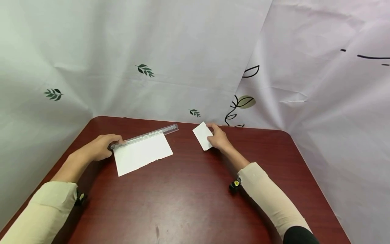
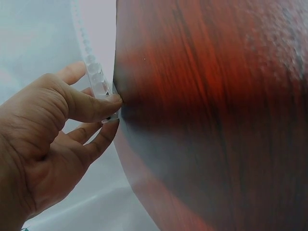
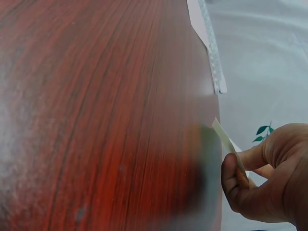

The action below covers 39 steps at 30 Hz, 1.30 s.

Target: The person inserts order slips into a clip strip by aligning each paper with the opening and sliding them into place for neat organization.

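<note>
My left hand (image 1: 102, 147) pinches the near-left end of a clear plastic ruler (image 1: 146, 135), which shows a row of round holes in the left wrist view. Along the ruler's lower edge lies a larger white sheet of paper (image 1: 141, 154) with one ragged side facing me. Between thumb and fingers, my right hand (image 1: 217, 138) holds a small white piece of paper (image 1: 202, 136) by its right side. In the right wrist view that paper (image 3: 226, 139) appears almost edge-on, tilted up near the table's far edge.
The dark red wooden table (image 1: 182, 200) has rounded far corners. White cloth (image 1: 182, 51) with leaf prints hangs directly behind it and along both sides. Small black devices (image 1: 234, 185) are strapped at both wrists, over pale sleeves (image 1: 271, 196).
</note>
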Tool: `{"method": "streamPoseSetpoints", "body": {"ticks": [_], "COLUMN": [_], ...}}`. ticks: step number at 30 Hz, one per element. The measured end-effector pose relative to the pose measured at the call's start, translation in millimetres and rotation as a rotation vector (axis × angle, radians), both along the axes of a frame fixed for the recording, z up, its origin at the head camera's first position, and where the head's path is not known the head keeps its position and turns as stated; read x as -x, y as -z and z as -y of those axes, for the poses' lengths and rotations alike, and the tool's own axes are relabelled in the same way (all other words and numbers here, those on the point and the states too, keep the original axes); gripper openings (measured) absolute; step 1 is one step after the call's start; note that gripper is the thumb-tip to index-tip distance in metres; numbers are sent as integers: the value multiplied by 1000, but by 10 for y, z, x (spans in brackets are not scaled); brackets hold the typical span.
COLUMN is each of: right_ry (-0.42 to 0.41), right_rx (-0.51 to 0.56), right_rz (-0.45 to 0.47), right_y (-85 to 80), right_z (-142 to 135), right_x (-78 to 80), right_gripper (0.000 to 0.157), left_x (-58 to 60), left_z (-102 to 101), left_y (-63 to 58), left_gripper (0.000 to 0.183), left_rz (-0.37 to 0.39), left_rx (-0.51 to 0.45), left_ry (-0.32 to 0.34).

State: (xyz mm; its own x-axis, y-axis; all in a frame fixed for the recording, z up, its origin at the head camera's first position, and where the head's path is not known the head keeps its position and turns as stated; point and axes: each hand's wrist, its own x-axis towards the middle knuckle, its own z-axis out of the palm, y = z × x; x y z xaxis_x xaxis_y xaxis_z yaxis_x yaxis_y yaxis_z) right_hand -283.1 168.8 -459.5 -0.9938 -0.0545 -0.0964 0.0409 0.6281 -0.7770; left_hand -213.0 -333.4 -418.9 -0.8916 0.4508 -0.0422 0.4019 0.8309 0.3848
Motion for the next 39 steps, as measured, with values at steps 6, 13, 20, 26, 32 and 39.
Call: {"method": "streamPoseSetpoints", "body": {"ticks": [6, 13, 20, 26, 32, 39], "right_ry": [-8, -12, -20, -34, -40, -44], "right_rx": [4, 16, 12, 10, 19, 21], "right_rz": [-14, -25, -18, -15, -16, -21], "right_y": [-213, -318, -329, -317, -300, -298], "right_z": [89, 202, 262, 336, 405, 489], "right_x": [-210, -335, -331, -310, -301, -297], "right_gripper": [70, 65, 65, 66, 65, 66], "left_x": [-1, -6, -12, -19, -22, -19], "left_z": [0, 4, -8, -14, -13, -5], "left_y": [5, 9, 15, 2, 3, 18], "left_gripper": [48, 47, 46, 46, 46, 48], "left_rz": [-1, 6, 6, 8, 22, 9], "left_rx": [12, 14, 2, 3, 0, 3], "left_ry": [-3, -9, -13, -24, -37, -33]}}
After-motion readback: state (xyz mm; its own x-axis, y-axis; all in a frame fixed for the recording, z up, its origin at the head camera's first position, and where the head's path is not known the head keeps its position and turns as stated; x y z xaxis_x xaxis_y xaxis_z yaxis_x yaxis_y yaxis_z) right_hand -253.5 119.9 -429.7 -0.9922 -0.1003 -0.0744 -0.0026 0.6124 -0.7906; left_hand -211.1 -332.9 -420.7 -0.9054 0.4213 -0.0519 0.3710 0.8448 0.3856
